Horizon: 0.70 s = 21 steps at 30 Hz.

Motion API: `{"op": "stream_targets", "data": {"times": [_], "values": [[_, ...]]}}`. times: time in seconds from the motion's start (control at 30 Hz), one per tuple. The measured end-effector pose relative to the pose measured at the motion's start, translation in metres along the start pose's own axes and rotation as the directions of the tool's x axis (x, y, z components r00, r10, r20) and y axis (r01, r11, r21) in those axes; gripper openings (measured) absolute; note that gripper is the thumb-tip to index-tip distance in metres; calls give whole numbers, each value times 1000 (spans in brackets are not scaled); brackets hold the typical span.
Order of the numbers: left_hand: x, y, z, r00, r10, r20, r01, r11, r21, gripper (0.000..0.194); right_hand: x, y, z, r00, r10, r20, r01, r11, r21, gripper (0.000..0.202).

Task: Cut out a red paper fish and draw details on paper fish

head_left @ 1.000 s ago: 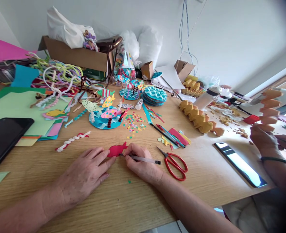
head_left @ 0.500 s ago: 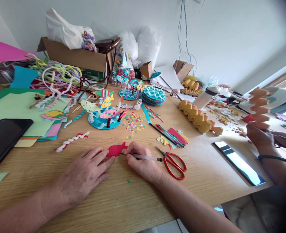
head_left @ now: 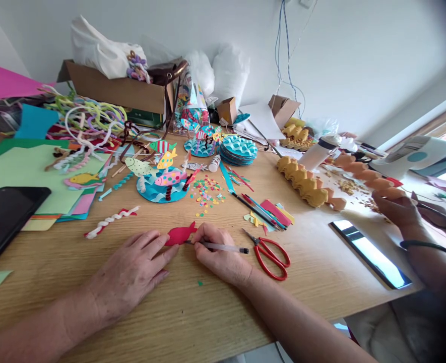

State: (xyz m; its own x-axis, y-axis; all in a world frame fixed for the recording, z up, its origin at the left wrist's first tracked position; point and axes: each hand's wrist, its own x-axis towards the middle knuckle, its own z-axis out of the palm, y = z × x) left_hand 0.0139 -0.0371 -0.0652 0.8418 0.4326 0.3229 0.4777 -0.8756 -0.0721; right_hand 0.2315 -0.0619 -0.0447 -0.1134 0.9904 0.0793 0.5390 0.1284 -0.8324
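A red paper fish (head_left: 179, 235) lies flat on the table. My left hand (head_left: 137, 267) rests on the wood with fingers stretched out, fingertips pressing the fish's left end. Closed in my right hand (head_left: 218, 252) is a pen (head_left: 230, 248) with a clear barrel and black end cap, its tip near the fish's lower right edge. Red-handled scissors (head_left: 270, 253) lie open just right of that hand. A white twisted pipe cleaner on red paper (head_left: 113, 222) sits beyond my left hand. Farther back stands a blue disc with paper fish (head_left: 162, 193).
Pens (head_left: 260, 212) and paper scraps lie behind the scissors, near confetti dots (head_left: 206, 192). Phones lie at the left (head_left: 13, 217) and right (head_left: 370, 254). At right, another person's hands (head_left: 400, 209) hold scissors and an egg carton strip (head_left: 370, 174). Coloured paper (head_left: 37, 171) is stacked left.
The other person's egg carton strip has tipped from upright to lying lower and leftward. My right hand and the pen have shifted very slightly; my left hand stays on the fish.
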Motion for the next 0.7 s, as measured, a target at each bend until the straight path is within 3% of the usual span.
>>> {"op": "stream_targets", "data": {"times": [0.7], "values": [[-1, 0, 1, 1000, -10, -18, 10, 1000, -8, 37, 0, 1, 0, 999, -41, -33, 42, 999, 16, 11]]}}
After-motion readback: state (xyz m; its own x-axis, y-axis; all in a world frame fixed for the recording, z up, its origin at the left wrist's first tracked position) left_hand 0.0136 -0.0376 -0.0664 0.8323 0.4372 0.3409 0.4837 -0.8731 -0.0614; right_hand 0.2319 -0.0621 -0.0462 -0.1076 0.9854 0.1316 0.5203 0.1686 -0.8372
